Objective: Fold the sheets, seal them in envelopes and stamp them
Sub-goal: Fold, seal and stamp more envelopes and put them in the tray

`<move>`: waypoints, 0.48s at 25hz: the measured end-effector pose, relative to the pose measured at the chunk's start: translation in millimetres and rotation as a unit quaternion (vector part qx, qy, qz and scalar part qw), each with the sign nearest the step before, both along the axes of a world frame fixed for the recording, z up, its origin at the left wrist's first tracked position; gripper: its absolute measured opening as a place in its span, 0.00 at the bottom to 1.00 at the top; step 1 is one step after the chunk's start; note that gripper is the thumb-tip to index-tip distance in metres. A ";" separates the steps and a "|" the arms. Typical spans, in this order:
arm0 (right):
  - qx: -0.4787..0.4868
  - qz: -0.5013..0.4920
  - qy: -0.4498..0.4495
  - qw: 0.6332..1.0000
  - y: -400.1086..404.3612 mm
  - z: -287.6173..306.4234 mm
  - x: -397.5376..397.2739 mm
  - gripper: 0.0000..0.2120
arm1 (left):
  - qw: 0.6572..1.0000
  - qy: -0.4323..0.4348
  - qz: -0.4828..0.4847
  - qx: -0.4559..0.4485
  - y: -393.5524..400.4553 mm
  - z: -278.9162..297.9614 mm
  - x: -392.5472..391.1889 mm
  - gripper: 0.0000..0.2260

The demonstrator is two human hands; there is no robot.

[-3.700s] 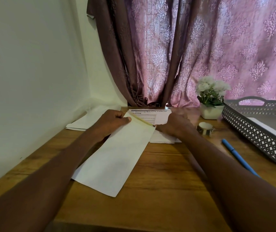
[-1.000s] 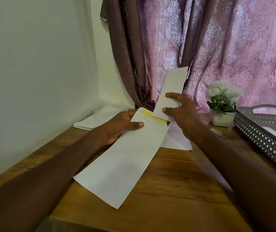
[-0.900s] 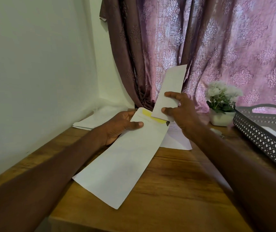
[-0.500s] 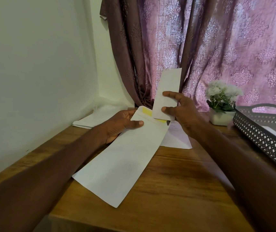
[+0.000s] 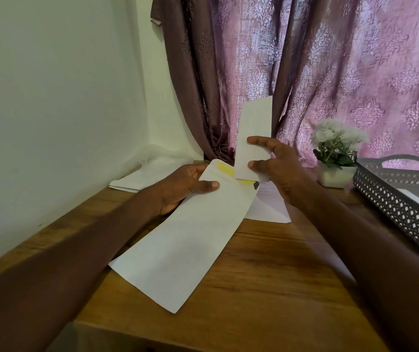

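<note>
A long white envelope [image 5: 185, 245] lies slanted over the wooden desk [image 5: 267, 288], its far end raised and its mouth open, showing a yellow adhesive strip [image 5: 225, 168]. My left hand [image 5: 185, 186] grips that open end, thumb on top. My right hand [image 5: 277, 166] pinches a folded white sheet [image 5: 254, 133] held upright, its lower edge just at the envelope's mouth. More printed sheets [image 5: 269, 209] lie flat on the desk under my right hand.
A stack of white paper [image 5: 140, 180] lies at the back left by the wall. A small white pot of white flowers [image 5: 335, 153] stands at the back right. A dark lattice tray [image 5: 404, 201] holding paper sits at the right edge. Curtains hang behind.
My right hand picked up the folded sheet and turned it more upright, bringing its lower edge down to the envelope's mouth. My left hand keeps hold of the envelope's open end.
</note>
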State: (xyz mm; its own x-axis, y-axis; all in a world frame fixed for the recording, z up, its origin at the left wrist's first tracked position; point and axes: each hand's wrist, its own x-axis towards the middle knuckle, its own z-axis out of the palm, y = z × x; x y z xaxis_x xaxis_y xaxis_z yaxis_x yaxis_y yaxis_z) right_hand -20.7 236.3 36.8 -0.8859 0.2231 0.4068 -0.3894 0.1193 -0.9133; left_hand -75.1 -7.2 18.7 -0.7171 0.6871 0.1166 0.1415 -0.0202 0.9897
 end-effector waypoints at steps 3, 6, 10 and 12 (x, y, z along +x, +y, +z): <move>0.027 -0.009 0.018 0.999 0.1 -0.1 0.5 0.28 | 1.000 0.003 -0.001 -0.003 -0.4 -0.6 -0.7 0.18; 0.032 -0.008 0.022 0.999 -0.4 -0.1 0.2 0.28 | 1.000 0.003 0.006 -0.005 -0.2 -0.8 -1.1 0.18; 0.010 0.003 0.017 1.000 2.2 -0.7 -2.9 0.28 | 1.000 0.002 0.002 -0.002 -0.4 -1.3 -0.8 0.18; -0.026 0.022 0.012 0.999 3.5 0.4 -4.5 0.28 | 1.000 0.005 0.002 -0.003 0.0 -1.6 -1.5 0.18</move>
State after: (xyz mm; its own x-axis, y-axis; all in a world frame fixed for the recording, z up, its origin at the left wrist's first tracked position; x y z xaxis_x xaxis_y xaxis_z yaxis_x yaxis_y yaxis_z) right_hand -25.2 239.8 37.3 -0.8854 0.2057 0.4169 -0.4148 0.0553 -0.9082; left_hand -76.6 -7.2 17.1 -0.7193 0.6843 0.1194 0.1512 -0.0135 0.9884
